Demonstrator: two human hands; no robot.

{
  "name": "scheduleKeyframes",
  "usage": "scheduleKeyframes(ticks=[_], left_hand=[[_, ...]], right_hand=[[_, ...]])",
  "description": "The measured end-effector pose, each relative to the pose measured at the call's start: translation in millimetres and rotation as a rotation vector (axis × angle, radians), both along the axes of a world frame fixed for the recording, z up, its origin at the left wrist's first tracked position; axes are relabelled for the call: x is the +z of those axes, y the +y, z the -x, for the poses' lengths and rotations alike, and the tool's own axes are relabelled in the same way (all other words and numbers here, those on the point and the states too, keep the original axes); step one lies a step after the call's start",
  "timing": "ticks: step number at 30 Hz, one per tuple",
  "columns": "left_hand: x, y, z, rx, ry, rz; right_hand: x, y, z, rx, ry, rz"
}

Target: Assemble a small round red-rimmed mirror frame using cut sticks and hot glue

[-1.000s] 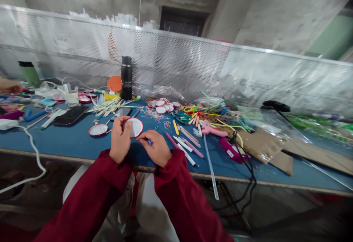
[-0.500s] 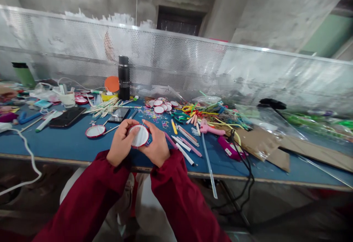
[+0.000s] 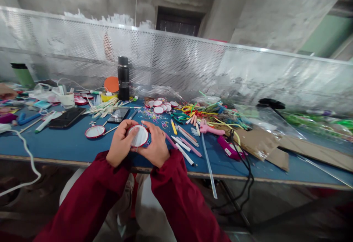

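Observation:
Between both hands, just above the near edge of the table, is a round red-rimmed disc with a pale, shiny face turned toward me. My left hand grips its left side, thumb laid across the face and fingers curled behind. On the other side, my right hand closes round the right rim, its thumb low by the bottom edge and its index finger at the top. A similar red-rimmed disc lies on the blue table to the left. Several small white discs are piled beyond my hands.
Markers, a pink glue gun with a clear stick and black cable, and a purple object lie to the right. Behind are phones, wooden sticks, a black bottle and a mesh screen. Another person's hand shows far left.
My right thumb has slid lower and leftward along the disc's bottom rim, and the right fingers have shifted slightly. My left hand keeps its hold.

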State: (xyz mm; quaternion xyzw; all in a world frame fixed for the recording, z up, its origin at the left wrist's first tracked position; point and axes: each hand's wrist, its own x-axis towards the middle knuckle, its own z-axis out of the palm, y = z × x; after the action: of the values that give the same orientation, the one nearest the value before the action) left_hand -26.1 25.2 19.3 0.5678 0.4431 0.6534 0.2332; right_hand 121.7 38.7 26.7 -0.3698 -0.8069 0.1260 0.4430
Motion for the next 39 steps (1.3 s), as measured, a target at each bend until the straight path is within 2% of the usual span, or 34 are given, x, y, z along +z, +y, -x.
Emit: scheduleKeyframes(ticks=[25, 30, 36, 39], left_hand=[[-0.7, 2.4, 1.2, 0.051, 0.044, -0.016], [-2.4, 4.4, 2.6, 0.084, 0.008, -0.032], [-7.3, 10.4, 6.0, 0.195, -0.160, -0.051], [-8.7, 13.1, 7.5, 0.240, -0.179, -0.077]], right_hand=[[0.1, 1.8, 1.3, 0.004, -0.002, 0.046], [-5.6, 8.8, 1.3, 0.073, 0.031, 0.062], [-8.0, 10.5, 1.2, 0.301, 0.098, 0.165], [-8.2, 9.4, 1.0, 0.351, 0.120, 0.210]])
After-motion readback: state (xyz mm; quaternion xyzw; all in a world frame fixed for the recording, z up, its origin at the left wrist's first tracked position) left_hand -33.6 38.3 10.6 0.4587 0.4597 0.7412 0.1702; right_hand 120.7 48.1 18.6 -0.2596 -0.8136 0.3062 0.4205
